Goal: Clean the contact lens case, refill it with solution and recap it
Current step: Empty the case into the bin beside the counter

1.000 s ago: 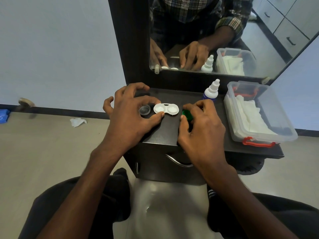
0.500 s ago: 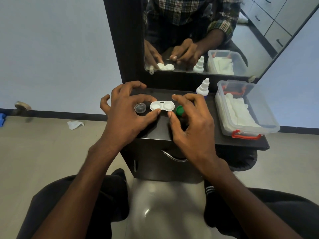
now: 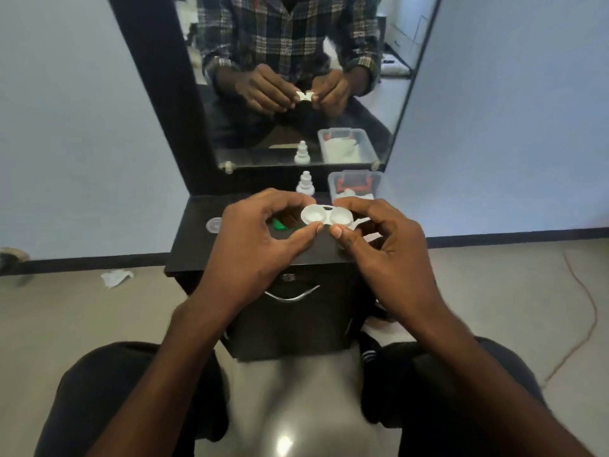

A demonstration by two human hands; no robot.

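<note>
The worktop no longer carries the lens case: I have lifted it, and my left hand and right hand each pinch one end, holding it level above the surface. Both wells are open, so wiping comes next. The green cap, which my right hand gripped a moment ago, lies behind my left fingers; the clear cap, I think, is unmoved.
</note>
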